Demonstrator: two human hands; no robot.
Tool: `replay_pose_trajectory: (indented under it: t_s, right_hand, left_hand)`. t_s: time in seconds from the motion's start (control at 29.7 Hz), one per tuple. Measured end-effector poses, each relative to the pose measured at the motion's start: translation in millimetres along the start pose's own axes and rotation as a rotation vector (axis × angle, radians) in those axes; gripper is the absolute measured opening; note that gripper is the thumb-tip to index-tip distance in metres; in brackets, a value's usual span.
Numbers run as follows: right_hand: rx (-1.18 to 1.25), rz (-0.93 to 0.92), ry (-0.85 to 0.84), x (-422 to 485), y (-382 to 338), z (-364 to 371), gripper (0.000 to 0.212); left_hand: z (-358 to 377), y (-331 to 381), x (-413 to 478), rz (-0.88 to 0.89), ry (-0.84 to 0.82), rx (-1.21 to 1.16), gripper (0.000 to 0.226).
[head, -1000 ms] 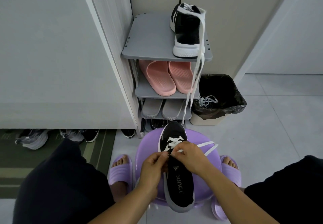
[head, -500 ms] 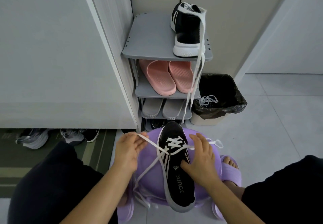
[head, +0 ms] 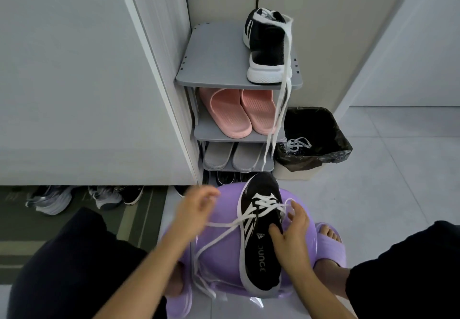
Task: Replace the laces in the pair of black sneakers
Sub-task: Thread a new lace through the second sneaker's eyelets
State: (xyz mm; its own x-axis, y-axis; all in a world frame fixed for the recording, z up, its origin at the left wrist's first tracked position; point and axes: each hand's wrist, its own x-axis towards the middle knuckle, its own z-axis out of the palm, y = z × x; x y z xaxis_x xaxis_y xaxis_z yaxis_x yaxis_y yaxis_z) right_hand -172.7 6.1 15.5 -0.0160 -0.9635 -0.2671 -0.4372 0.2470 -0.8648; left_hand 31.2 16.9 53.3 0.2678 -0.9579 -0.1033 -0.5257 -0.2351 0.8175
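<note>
Left hand [head: 196,210]: motion-blurred, fingers loosely curled, raised over the left rim of the purple stool [head: 224,265]. One free end of the white lace [head: 221,224] runs from the eyelets to the heel of this palm. Cannot tell whether it is pinched.

Right hand [head: 292,236]: fingers relaxed and spread. Thumb lies on the tongue area of the sneaker [head: 258,251], fingers lie along its right side, index near the lace loop sticking out there.

Sneaker: flat on the stool, sole down. Long axis runs near-to-far, toe pointing away from the person toward the shoe rack [head: 214,69], heel overhanging the stool's near rim. Lower eyelets are crossed with lace. A second free strand trails off the stool's left-front edge.

Edges and room: the stool's far rim sits just before the rack's bottom tier. White cabinet [head: 74,69] closes off the left. Black-lined bin [head: 321,154] stands just right of the rack, white laces inside. Tile floor [head: 373,194] extends to the right of stool and bin. Knees flank the stool on both sides.

Second sneaker [head: 267,45]: top shelf, right side, toe at the front edge pointing toward the person. A loose lace [head: 278,109] draped over it hangs past the pink slippers [head: 239,112] to the lowest tier.
</note>
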Motion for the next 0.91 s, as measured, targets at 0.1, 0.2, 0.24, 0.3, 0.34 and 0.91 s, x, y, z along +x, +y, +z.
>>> replay_pose_trajectory:
  t_s: [0.1,0.2,0.24,0.3,0.34,0.91]
  right_hand:
    - [0.064,0.054,0.006,-4,1,4,0.074]
    - [0.105,0.069,0.000,-9,2,5,0.065]
    - [0.109,0.062,-0.001,-10,2,5,0.064]
    - [0.060,0.051,-0.016,-11,1,5,0.068]
    - [0.034,0.045,-0.020,-11,0,5,0.069]
    - [0.317,0.055,-0.135,-2,7,-7,0.078]
  left_hand:
    - [56,7,-15,0.183,-0.262,0.143,0.027]
    - [72,16,-14,0.106,-0.193,0.203,0.023]
    - [73,19,-11,0.097,-0.194,0.250,0.022]
    - [72,21,-8,0.122,-0.213,0.359,0.021]
    - [72,20,-6,0.127,-0.229,0.389,0.020]
    - [-2,-36,-6,-0.016,-0.376,0.635,0.032]
